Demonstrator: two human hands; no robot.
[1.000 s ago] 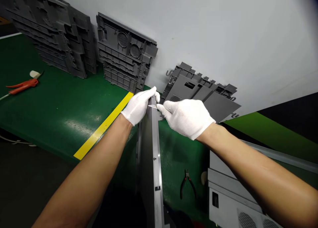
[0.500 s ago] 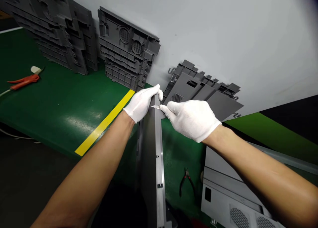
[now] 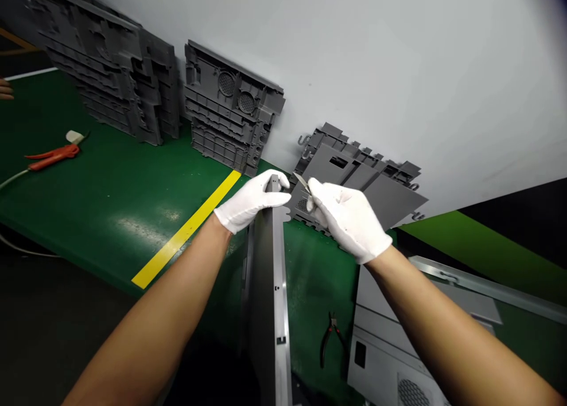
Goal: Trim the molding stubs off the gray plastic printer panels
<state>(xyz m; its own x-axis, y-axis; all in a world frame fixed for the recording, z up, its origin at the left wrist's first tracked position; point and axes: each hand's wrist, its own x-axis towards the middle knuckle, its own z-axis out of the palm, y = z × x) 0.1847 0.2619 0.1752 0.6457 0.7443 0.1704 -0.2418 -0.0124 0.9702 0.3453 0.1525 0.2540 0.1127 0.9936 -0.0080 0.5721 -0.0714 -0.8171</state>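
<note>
Our left hand (image 3: 254, 202): thumb and fingers parted, astride the far end of the upright grey panel (image 3: 280, 288) | our right hand (image 3: 348, 217): fingers closed on the small blade (image 3: 302, 183), just off that end; grip partly hidden | panel stands over green tabletop (image 3: 310, 276), near end cut off by the lower frame edge.

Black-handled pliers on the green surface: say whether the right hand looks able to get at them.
Probably yes: nothing visible covers the pliers, though the white-gloved right hand holds a pointed metal blade.
</note>
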